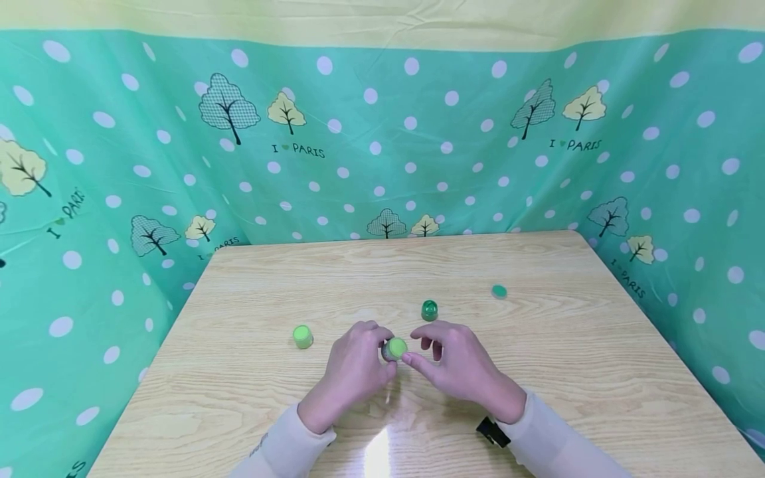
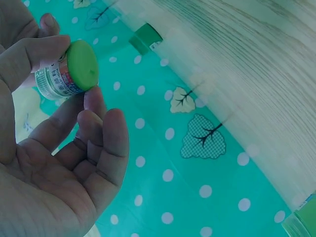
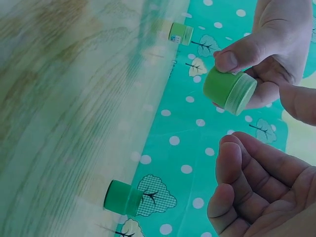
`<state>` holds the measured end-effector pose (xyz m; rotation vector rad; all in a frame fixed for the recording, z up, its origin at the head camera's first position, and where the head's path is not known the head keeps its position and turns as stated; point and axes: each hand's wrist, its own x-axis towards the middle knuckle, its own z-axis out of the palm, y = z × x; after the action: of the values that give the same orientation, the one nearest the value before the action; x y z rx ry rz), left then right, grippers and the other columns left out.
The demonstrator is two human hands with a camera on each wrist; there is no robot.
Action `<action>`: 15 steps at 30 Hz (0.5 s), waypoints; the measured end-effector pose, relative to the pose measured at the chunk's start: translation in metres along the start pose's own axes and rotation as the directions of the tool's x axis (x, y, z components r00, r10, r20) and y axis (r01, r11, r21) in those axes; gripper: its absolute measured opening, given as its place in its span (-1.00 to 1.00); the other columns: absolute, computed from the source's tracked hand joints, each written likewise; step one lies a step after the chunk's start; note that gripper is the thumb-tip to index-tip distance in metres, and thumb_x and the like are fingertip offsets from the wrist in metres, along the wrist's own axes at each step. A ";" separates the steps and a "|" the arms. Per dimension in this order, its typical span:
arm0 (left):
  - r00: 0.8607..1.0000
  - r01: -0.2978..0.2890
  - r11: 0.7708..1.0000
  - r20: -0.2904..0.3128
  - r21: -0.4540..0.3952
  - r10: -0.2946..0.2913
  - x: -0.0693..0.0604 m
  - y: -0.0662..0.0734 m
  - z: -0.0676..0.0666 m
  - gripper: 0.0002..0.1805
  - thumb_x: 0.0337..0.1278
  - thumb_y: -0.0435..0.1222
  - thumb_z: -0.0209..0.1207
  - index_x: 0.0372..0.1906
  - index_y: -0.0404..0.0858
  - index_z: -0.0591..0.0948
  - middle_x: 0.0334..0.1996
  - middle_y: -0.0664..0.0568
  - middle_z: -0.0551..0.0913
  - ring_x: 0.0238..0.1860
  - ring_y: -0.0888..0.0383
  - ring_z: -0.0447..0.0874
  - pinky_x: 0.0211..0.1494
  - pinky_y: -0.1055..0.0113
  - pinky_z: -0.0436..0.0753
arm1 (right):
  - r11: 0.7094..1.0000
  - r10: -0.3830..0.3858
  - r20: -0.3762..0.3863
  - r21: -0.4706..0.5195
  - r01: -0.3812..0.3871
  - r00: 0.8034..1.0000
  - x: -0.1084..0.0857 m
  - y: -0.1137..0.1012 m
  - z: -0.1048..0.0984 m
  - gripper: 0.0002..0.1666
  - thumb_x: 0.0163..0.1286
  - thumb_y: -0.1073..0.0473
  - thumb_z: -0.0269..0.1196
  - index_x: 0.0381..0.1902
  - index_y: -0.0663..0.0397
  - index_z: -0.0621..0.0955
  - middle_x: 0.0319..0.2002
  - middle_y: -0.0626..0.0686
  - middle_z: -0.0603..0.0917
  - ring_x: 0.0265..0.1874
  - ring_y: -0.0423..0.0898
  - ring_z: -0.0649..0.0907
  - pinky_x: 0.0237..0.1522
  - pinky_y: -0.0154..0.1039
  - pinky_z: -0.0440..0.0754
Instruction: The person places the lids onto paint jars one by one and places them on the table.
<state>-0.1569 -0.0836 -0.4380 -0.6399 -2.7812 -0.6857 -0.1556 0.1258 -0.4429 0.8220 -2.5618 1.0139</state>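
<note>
Between the thumb and fingertips of my left hand (image 1: 360, 358) is a small round jar (image 2: 55, 79) with a printed label, a clear ribbed part and a light green end. The jar is tilted above the wooden table (image 1: 239, 411), its green end turned towards the head camera. My right hand (image 1: 457, 362) is just to the right of the jar, fingers loosely bent. In the right wrist view, a gap shows between the right fingertips (image 3: 229, 148) and the jar, and nothing lies in that hand.
A dark green jar (image 1: 429, 310) stands beyond the hands. Farther right lies a flat, round green piece (image 1: 499, 291), perhaps a lid. Left of the hands stands another light green jar (image 1: 303, 336). A dotted green cloth (image 1: 370, 172) hangs along the table's back and sides.
</note>
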 end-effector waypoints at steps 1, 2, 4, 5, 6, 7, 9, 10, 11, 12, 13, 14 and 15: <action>1.000 0.007 1.000 0.002 0.001 -0.007 0.000 -0.001 0.000 -0.70 -0.32 -0.34 0.50 -0.30 -0.14 0.75 -0.40 0.16 0.62 -0.34 0.20 0.53 -0.38 0.32 0.55 | 1.000 0.002 0.000 0.003 -0.002 1.000 0.000 0.000 0.000 -0.61 0.26 -0.04 0.49 -0.09 0.09 0.76 -0.39 -0.12 0.66 -0.54 -0.20 0.56 -0.47 -0.40 0.54; 1.000 0.013 1.000 0.003 0.002 -0.013 0.000 -0.001 -0.001 -0.71 -0.32 -0.34 0.49 -0.31 -0.13 0.75 -0.41 0.16 0.62 -0.33 0.19 0.53 -0.38 0.31 0.55 | 1.000 0.003 0.000 0.003 -0.003 1.000 -0.001 0.001 0.001 -0.61 0.26 -0.05 0.49 -0.09 0.09 0.76 -0.39 -0.11 0.66 -0.54 -0.20 0.56 -0.47 -0.40 0.54; 1.000 0.026 1.000 0.007 0.004 -0.026 0.001 -0.003 -0.001 -0.73 -0.31 -0.34 0.48 -0.33 -0.12 0.73 -0.42 0.17 0.61 -0.33 0.19 0.53 -0.37 0.31 0.54 | 1.000 0.006 0.002 0.001 -0.006 1.000 -0.002 0.002 0.002 -0.60 0.27 -0.06 0.48 -0.09 0.09 0.76 -0.38 -0.11 0.67 -0.52 -0.22 0.56 -0.46 -0.40 0.54; 0.999 0.032 0.999 0.013 0.004 -0.032 0.001 -0.005 -0.002 -0.73 -0.31 -0.34 0.48 -0.34 -0.12 0.72 -0.43 0.17 0.60 -0.33 0.19 0.52 -0.38 0.31 0.53 | 1.000 0.011 0.004 -0.002 -0.011 1.000 -0.002 0.003 0.002 -0.60 0.27 -0.06 0.48 -0.08 0.08 0.76 -0.38 -0.11 0.66 -0.52 -0.22 0.56 -0.46 -0.40 0.54; 0.999 0.039 0.999 0.019 0.005 -0.039 0.002 -0.007 -0.002 -0.74 -0.31 -0.34 0.47 -0.34 -0.13 0.72 -0.44 0.17 0.58 -0.34 0.19 0.51 -0.39 0.31 0.52 | 1.000 0.015 0.007 -0.007 -0.014 1.000 -0.003 0.004 0.003 -0.60 0.28 -0.07 0.48 -0.08 0.08 0.76 -0.38 -0.12 0.66 -0.51 -0.22 0.56 -0.45 -0.40 0.54; 0.999 0.046 0.999 0.026 0.003 -0.046 0.003 -0.008 -0.002 -0.74 -0.30 -0.34 0.47 -0.34 -0.13 0.71 -0.45 0.17 0.57 -0.36 0.19 0.49 -0.40 0.32 0.50 | 1.000 0.019 0.010 -0.013 -0.018 1.000 -0.004 0.004 0.003 -0.60 0.28 -0.08 0.47 -0.08 0.08 0.76 -0.37 -0.14 0.66 -0.50 -0.22 0.56 -0.44 -0.40 0.54; 0.998 0.060 0.998 0.037 0.002 -0.060 0.004 -0.012 -0.003 -0.73 -0.29 -0.34 0.47 -0.32 -0.15 0.72 -0.46 0.16 0.57 -0.39 0.19 0.47 -0.42 0.32 0.48 | 0.999 0.029 0.018 -0.022 -0.029 0.999 -0.005 0.005 0.003 -0.59 0.28 -0.09 0.47 -0.08 0.07 0.76 -0.37 -0.15 0.65 -0.49 -0.22 0.56 -0.43 -0.39 0.54; 0.997 0.068 0.998 0.042 0.003 -0.068 0.005 -0.014 -0.004 -0.73 -0.28 -0.34 0.47 -0.31 -0.16 0.72 -0.46 0.16 0.57 -0.40 0.19 0.47 -0.42 0.32 0.48 | 0.999 0.035 0.023 -0.025 -0.034 0.999 -0.005 0.006 0.002 -0.60 0.28 -0.08 0.47 -0.07 0.06 0.76 -0.37 -0.15 0.65 -0.49 -0.20 0.56 -0.43 -0.39 0.54; 0.996 0.076 0.997 0.048 0.005 -0.077 0.007 -0.016 -0.004 -0.72 -0.27 -0.34 0.47 -0.29 -0.17 0.73 -0.46 0.16 0.58 -0.40 0.19 0.47 -0.43 0.32 0.47 | 0.999 0.040 0.027 -0.027 -0.039 0.999 -0.006 0.006 0.002 -0.60 0.28 -0.08 0.47 -0.07 0.06 0.76 -0.36 -0.14 0.66 -0.49 -0.20 0.56 -0.43 -0.39 0.53; 0.995 0.084 0.996 0.050 0.008 -0.084 0.008 -0.019 -0.004 -0.71 -0.26 -0.34 0.47 -0.27 -0.18 0.73 -0.44 0.15 0.60 -0.40 0.20 0.48 -0.43 0.32 0.48 | 0.999 0.044 0.031 -0.029 -0.043 0.999 -0.006 0.007 0.002 -0.60 0.29 -0.09 0.47 -0.07 0.06 0.76 -0.36 -0.12 0.66 -0.49 -0.20 0.56 -0.43 -0.38 0.53; 0.994 0.091 0.996 0.053 0.008 -0.091 0.009 -0.021 -0.005 -0.71 -0.25 -0.34 0.47 -0.26 -0.18 0.74 -0.43 0.14 0.61 -0.40 0.20 0.49 -0.43 0.32 0.49 | 0.998 0.049 0.037 -0.031 -0.048 0.998 -0.006 0.007 0.001 -0.60 0.28 -0.08 0.47 -0.07 0.06 0.76 -0.36 -0.11 0.67 -0.49 -0.19 0.56 -0.43 -0.38 0.53; 0.994 0.099 0.995 0.056 0.009 -0.099 0.011 -0.023 -0.006 -0.71 -0.25 -0.33 0.47 -0.26 -0.18 0.73 -0.42 0.14 0.62 -0.39 0.20 0.50 -0.43 0.32 0.49 | 0.998 0.054 0.044 -0.033 -0.052 0.998 -0.007 0.008 0.000 -0.59 0.28 -0.09 0.47 -0.06 0.06 0.76 -0.36 -0.09 0.67 -0.49 -0.19 0.55 -0.43 -0.38 0.53; 0.993 0.106 0.994 0.059 0.010 -0.106 0.012 -0.025 -0.006 -0.71 -0.25 -0.34 0.47 -0.26 -0.18 0.73 -0.42 0.14 0.63 -0.39 0.20 0.51 -0.43 0.31 0.50 | 0.998 0.060 0.049 -0.036 -0.058 0.997 -0.007 0.008 0.000 -0.59 0.29 -0.10 0.46 -0.06 0.05 0.76 -0.35 -0.09 0.68 -0.49 -0.19 0.55 -0.43 -0.38 0.52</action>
<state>-0.1785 -0.1017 -0.4388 -0.5228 -2.8888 -0.6877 -0.1549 0.1338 -0.4505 0.7769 -2.6525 0.9746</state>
